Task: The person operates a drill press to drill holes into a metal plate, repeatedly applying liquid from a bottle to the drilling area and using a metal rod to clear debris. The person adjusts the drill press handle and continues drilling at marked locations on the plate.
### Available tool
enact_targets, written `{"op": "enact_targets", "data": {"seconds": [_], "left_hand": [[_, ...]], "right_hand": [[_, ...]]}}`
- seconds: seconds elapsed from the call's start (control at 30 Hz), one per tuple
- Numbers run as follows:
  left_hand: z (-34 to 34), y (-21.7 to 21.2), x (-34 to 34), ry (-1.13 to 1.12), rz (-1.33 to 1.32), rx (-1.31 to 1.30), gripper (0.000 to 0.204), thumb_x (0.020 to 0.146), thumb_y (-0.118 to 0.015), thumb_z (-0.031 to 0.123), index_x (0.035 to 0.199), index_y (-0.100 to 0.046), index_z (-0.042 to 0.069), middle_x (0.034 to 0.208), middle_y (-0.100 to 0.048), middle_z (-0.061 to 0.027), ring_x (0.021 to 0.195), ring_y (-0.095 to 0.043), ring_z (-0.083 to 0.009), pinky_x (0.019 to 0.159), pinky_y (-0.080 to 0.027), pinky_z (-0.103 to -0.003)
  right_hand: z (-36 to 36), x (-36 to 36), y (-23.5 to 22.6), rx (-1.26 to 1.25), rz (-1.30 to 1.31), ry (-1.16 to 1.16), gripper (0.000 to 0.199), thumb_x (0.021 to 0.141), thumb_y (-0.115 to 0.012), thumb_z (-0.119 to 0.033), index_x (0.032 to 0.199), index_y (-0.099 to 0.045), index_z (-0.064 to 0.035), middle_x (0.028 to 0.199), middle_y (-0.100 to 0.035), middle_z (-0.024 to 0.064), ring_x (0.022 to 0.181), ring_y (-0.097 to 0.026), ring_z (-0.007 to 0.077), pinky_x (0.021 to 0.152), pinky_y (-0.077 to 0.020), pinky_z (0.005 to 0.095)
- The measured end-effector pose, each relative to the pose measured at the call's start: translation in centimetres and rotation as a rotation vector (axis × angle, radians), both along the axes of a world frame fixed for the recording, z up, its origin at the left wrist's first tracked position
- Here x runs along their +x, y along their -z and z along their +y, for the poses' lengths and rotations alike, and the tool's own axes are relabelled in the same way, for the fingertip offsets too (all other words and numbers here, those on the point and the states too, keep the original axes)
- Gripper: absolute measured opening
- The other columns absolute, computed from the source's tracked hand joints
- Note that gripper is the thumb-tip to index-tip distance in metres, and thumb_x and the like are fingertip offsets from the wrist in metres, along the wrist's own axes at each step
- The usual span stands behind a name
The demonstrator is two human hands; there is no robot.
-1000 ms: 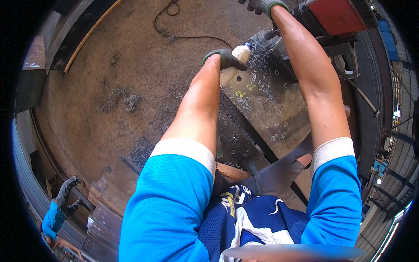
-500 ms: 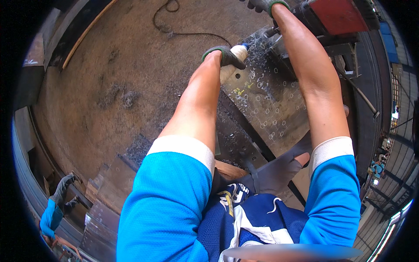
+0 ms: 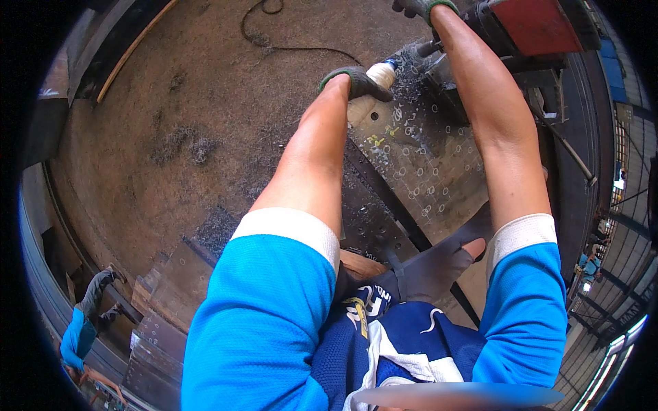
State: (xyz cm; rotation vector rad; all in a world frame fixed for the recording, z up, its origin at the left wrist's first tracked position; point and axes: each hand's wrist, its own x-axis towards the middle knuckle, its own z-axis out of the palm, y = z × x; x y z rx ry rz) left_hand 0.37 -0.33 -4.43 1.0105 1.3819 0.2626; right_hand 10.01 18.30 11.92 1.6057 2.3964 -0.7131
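Note:
My left hand (image 3: 356,85), in a grey glove with a green cuff, is closed round an off-white bottle (image 3: 381,75) with a blue tip. The bottle is tilted, its tip pointing at the spindle (image 3: 428,48) of a drilling machine. Under it lies a steel plate (image 3: 404,181) marked with many small chalk rings, one dark round hole and yellow marks. Metal shavings are scattered around the spindle. At the top edge my right hand (image 3: 419,8), gloved the same way, is beside the machine's red housing (image 3: 533,26); its fingers are partly cut off by the picture's edge.
A dark cable (image 3: 308,49) winds over the brown, shaving-strewn ground (image 3: 205,89). Stacked steel plates (image 3: 161,339) stand at the lower left, with another person (image 3: 81,335) in blue nearby. A metal rod (image 3: 569,154) slants down on the right of the machine.
The bottle in my left hand has shifted slightly right and away from me, its tip closer to the spindle. My right hand has moved a little to the right.

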Motion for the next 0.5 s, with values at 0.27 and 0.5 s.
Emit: {"op": "enact_targets", "data": {"seconds": [0.27,0.5], "left_hand": [[-1.0,-1.7,-0.5,-0.018,0.108,-0.106,0.068,0.062,-0.100,0.043,0.118,-0.078,0.012,0.118,-0.074,-0.0088,0.104,-0.066,-0.0232,0.095,-0.050,-0.038],[-1.6,-2.5,-0.4,-0.140,0.041,-0.133,0.058,0.064,-0.102,0.040,0.109,-0.079,0.010,0.107,-0.074,-0.0047,0.092,-0.063,-0.0158,0.086,-0.050,-0.032]], "right_hand": [[-0.5,-0.2,0.2,-0.003,-0.023,-0.034,0.042,0.084,-0.066,-0.007,0.125,-0.071,-0.0171,0.107,-0.074,0.0111,0.083,-0.070,0.0247,0.073,-0.0568,0.0438],[-1.4,-0.6,-0.1,0.024,-0.050,-0.043,0.047,0.084,-0.066,-0.005,0.129,-0.069,-0.0168,0.115,-0.073,0.0123,0.088,-0.072,0.0253,0.076,-0.0579,0.0437]]}}
